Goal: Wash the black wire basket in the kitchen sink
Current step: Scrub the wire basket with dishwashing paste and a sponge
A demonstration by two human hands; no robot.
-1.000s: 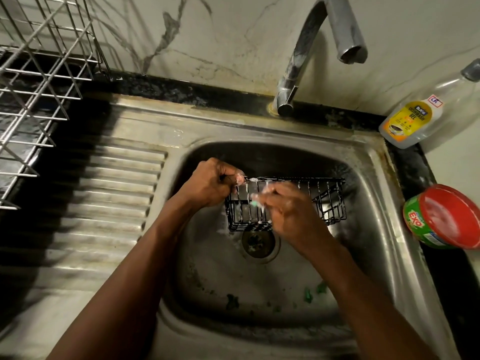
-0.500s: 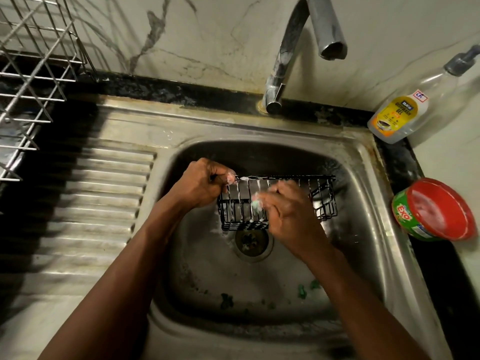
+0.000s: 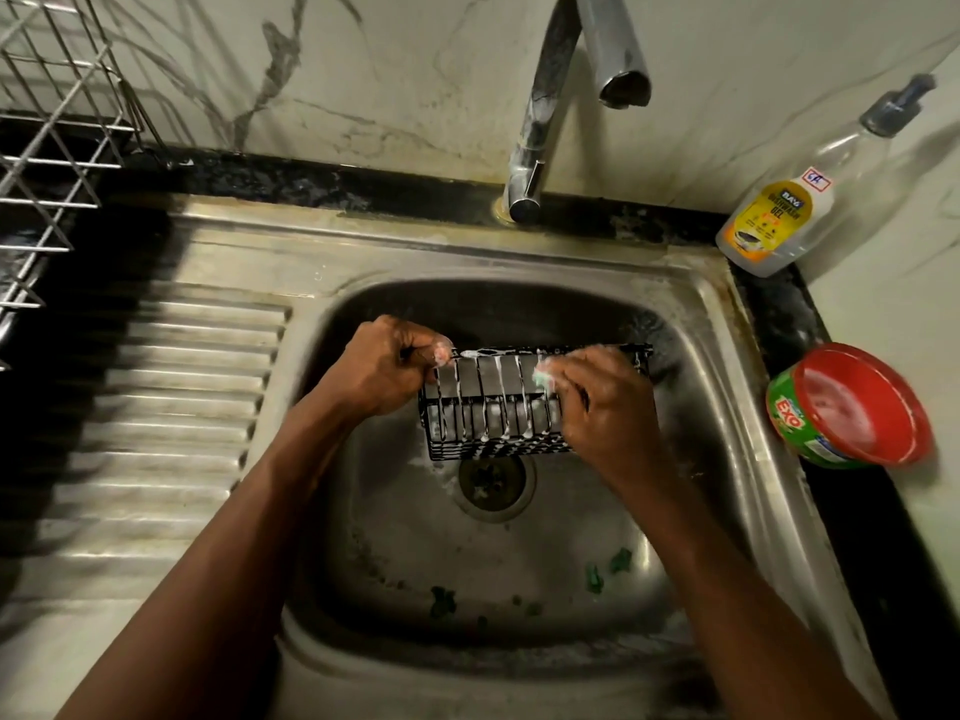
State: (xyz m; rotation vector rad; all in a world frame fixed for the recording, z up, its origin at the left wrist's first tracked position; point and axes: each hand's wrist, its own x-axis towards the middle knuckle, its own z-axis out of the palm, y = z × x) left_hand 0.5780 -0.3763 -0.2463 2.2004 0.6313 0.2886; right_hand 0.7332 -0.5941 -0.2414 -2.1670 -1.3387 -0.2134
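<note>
While the left hand [image 3: 382, 363] grips the soapy black wire basket's [image 3: 493, 407] rim over the steel sink [image 3: 727, 366], the right hand [image 3: 602, 402] pinches a small green scrubber [image 3: 543, 379] against its wires.

There is one view only, from a wide-angle camera worn on the person's head. It looks forward and steeply down into the sink [image 3: 727, 387], near enough that the bowl fills the middle of the frame. Both forearms enter from the bottom edge and reach away from the lens. The tap [image 3: 550, 111] rises at top centre against the wall, its spout cut by the upper edge. Straight lines bow toward the edges: a rack [image 3: 47, 163] upper left, a bottle [image 3: 779, 215] and tub [image 3: 852, 407] right.
</note>
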